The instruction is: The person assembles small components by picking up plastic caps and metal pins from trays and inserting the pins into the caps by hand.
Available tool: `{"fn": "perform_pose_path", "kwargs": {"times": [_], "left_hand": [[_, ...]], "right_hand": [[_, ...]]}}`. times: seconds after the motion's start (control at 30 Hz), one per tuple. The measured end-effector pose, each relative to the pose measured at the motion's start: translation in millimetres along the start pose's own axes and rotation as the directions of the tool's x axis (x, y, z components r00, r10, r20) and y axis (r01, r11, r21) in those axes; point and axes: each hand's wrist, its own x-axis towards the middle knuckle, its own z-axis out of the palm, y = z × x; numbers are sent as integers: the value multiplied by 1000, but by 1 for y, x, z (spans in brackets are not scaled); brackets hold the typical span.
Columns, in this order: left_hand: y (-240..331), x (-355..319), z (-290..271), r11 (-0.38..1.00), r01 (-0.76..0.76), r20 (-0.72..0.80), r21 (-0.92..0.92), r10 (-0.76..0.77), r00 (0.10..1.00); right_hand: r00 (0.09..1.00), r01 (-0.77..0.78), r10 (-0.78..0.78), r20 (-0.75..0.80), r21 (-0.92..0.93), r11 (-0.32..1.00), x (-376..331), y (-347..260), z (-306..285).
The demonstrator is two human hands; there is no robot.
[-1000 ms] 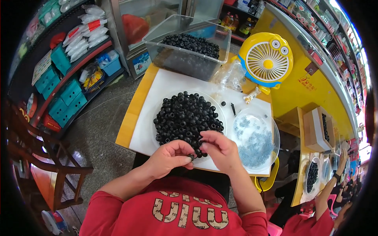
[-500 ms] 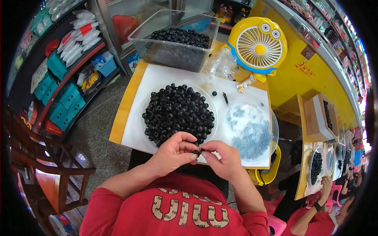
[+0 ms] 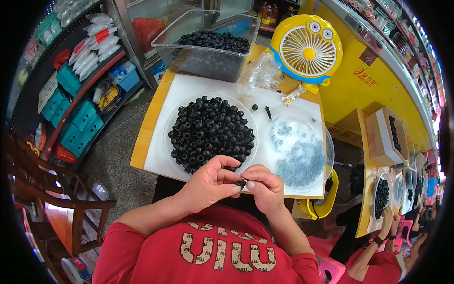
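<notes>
Both our hands meet at the near edge of the table (image 3: 156, 113): our left hand (image 3: 210, 183) and right hand (image 3: 265, 187) pinch one small black ring (image 3: 242, 182) between closed fingertips, just below the clear dish (image 3: 171, 124) heaped with black rings (image 3: 210, 134).

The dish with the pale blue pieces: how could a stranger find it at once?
Start at the white tabletop below the yellow fan. Two round clear dishes sit side by side; take the right-hand dish. Its neighbour is heaped with black rings, while this one holds scattered pale blue bits.
</notes>
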Motion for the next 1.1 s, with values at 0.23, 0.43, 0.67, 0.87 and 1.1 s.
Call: {"fn": "perform_pose_path", "kwargs": {"times": [0.23, 0.43, 0.67, 0.87, 1.1], "left_hand": [[2, -3, 2, 996, 7, -23, 84, -5, 1000], [0, -5, 2, 988, -46, -24, 148, 50, 998], [-2, -4, 2, 988, -47, -25, 146, 52, 998], [-2, -4, 4, 992, -39, -26, 118, 43, 999], [-6, -1, 1, 983, -67, -36, 172, 74, 997]], "right_hand": [[997, -21, 22, -72, 13, 1000, 2, -10, 6], [994, 61, -77, -84, -175, 983, 6, -18, 4], [991, 128, -132, 16, -387, 913, 7, -22, 7], [994, 82, -100, -35, -348, 934, 5, -20, 6], [991, 122, -136, -7, -399, 909, 3, -12, 7]]}}
